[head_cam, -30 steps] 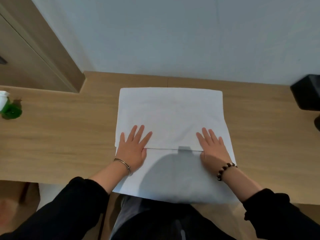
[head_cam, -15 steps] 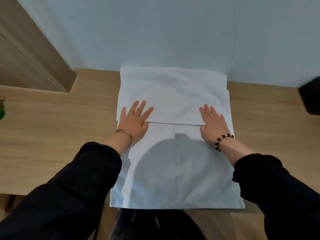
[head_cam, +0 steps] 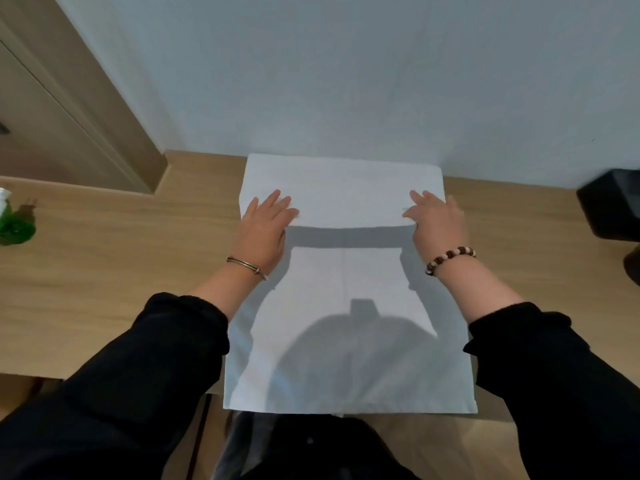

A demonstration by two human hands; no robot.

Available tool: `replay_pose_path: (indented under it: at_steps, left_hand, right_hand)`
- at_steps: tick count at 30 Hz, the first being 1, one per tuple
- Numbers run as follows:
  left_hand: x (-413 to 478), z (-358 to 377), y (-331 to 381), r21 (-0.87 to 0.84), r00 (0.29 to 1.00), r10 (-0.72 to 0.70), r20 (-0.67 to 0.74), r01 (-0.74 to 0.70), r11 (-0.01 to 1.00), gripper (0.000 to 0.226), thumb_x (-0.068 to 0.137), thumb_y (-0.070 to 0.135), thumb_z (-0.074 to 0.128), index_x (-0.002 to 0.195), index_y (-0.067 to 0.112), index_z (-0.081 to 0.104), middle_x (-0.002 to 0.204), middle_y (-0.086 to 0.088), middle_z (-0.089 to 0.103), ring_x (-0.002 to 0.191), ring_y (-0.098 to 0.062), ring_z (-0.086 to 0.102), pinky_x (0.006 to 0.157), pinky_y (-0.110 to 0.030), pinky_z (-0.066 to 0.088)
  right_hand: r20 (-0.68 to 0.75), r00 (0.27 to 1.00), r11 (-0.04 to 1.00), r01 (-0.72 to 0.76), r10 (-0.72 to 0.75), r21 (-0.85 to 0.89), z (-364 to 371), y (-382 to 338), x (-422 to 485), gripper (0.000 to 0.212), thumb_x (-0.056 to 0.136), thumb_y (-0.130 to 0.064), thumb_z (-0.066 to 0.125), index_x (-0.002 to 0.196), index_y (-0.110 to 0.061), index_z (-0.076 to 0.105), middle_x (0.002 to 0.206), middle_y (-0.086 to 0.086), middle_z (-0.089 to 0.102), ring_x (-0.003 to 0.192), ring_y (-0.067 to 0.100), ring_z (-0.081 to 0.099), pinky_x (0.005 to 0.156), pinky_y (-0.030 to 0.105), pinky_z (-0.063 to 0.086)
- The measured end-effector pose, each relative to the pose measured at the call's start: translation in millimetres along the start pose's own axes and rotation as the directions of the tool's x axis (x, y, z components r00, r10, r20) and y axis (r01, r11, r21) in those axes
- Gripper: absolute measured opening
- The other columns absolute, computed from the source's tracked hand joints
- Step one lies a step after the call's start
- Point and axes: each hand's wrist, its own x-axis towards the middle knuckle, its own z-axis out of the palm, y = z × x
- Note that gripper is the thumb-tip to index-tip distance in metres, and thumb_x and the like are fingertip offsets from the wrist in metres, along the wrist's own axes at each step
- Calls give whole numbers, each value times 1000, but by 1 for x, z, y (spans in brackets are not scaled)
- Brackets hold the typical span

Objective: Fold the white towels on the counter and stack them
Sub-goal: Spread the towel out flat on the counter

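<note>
A white towel lies lengthwise on the wooden counter, its near end hanging over the front edge. Its far part is folded back as a flap toward me. My left hand grips the flap's left corner and my right hand grips its right corner, fingers on top. The flap's edge is lifted a little, with a dark band of shadow on the towel layer beneath it. Only this one towel shows.
The wall rises directly behind the towel's far end. A green bottle stands at the far left of the counter. A black object sits at the right edge. A wooden cabinet panel stands at the back left.
Both hands went from pressing flat on the flap's edge to holding it raised, farther from me toward the wall. More of the lower towel layer now shows.
</note>
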Motion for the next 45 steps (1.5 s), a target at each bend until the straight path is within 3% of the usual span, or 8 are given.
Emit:
replay_pose_path:
  at_steps: [5, 8, 12, 23, 33, 37, 40, 45]
  left_hand:
    - [-36, -33, 12, 131, 953, 290, -85, -277, 952, 42, 77, -7, 33, 101, -4, 67, 119, -23, 62, 116, -45, 54, 94, -62, 38]
    - [-70, -27, 14, 159, 888, 456, 60, -459, 874, 41, 74, 1, 36, 98, 0, 70, 111, -19, 66, 105, -38, 63, 87, -55, 46]
    - [-107, 3, 9, 142, 799, 179, 574, -312, 939, 53, 90, 24, 49, 142, 22, 39, 156, -3, 20, 144, -20, 16, 113, -44, 16]
    - [-113, 62, 15, 304, 877, -140, 460, -8, 953, 61, 95, 54, 16, 148, 38, -12, 157, 3, -18, 143, -21, -21, 111, -59, -2]
    - [-57, 47, 12, 204, 875, -201, 440, 120, 972, 55, 95, 35, 40, 147, 24, 26, 158, -3, 9, 145, -23, 4, 114, -49, 12]
    - [-76, 33, -2, -29, 889, -449, 90, 453, 891, 32, 84, 4, 46, 112, 6, 61, 120, -11, 55, 115, -29, 48, 92, -34, 36]
    - [-91, 25, -8, -325, 655, -754, 43, 723, 609, 31, 87, 2, 48, 114, 9, 62, 116, -8, 59, 100, -22, 53, 83, -26, 38]
    - [-87, 14, -18, -326, 591, -795, 134, 784, 528, 26, 87, 10, 53, 109, 13, 66, 103, -4, 63, 88, -18, 52, 75, -25, 37]
  right_hand:
    - [-339, 933, 990, 140, -119, 37, -21, 6, -48, 41, 65, 24, 50, 86, -2, 74, 127, 15, 60, 127, 33, 48, 105, 51, 28]
    - [-139, 980, 990, 135, -140, -48, -2, 6, -79, 42, 74, 16, 49, 99, -9, 72, 131, 10, 58, 132, 28, 43, 107, 47, 26]
    - [511, 854, 976, 182, -97, -118, 33, 8, -98, 34, 90, -9, 42, 120, -20, 51, 142, 3, 32, 137, 21, 21, 113, 45, 16]
    - [416, 905, 996, 79, -90, 44, 100, -19, -110, 71, 94, -60, 22, 147, -36, -18, 152, -7, -31, 142, 17, -25, 111, 57, -7]
    - [374, 921, 980, 33, -106, 196, 76, -10, -56, 59, 95, -48, 36, 146, -21, 24, 158, 3, 5, 145, 24, 6, 111, 56, 13]
    - [46, 990, 906, -141, 134, 398, 74, 2, -87, 35, 93, -20, 50, 126, -6, 53, 145, 15, 34, 134, 31, 31, 111, 45, 29]
    - [-75, 867, 736, -369, 493, 568, 77, 5, -112, 33, 91, -12, 53, 122, -4, 55, 134, 12, 40, 125, 28, 38, 101, 39, 39]
    - [120, 656, 390, -574, 745, 720, 73, 11, -105, 22, 90, -20, 53, 107, -7, 59, 107, 7, 53, 84, 23, 53, 70, 31, 43]
